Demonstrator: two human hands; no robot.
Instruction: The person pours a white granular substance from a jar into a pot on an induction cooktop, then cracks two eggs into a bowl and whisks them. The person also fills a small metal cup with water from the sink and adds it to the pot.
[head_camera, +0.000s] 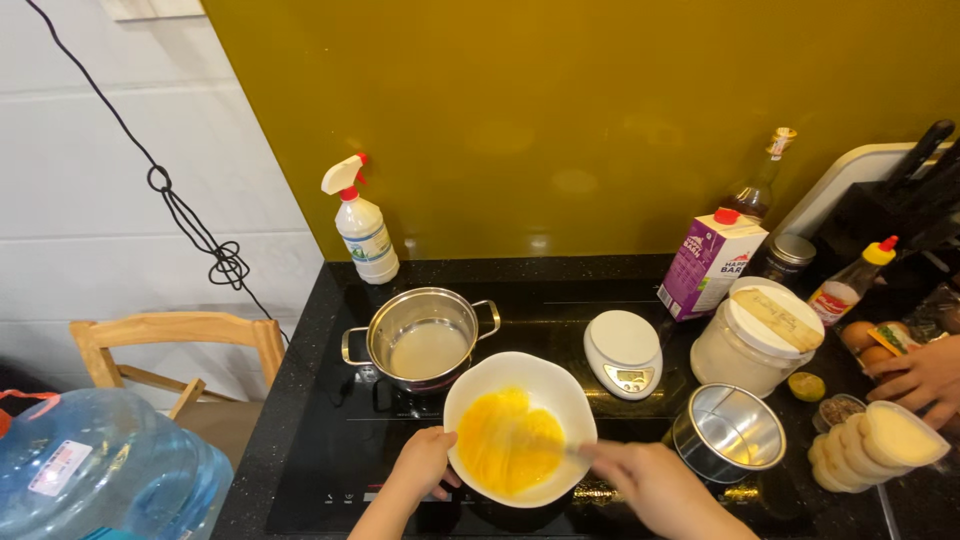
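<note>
A white bowl (520, 378) of yellow beaten egg (505, 445) sits on the black cooktop near the front edge. My left hand (422, 465) grips the bowl's left rim. My right hand (650, 482) holds a thin utensil (570, 448), blurred by motion, with its tip in the egg; I cannot tell its kind.
Behind the bowl stands a steel pot (424, 345). A white kitchen scale (624, 352), a lidded white tub (756, 335), a purple carton (712, 262), a steel cup (728, 432) and stacked moulds (875, 448) lie right. Another person's hand (922, 378) rests at far right. A spray bottle (362, 222) stands at the back.
</note>
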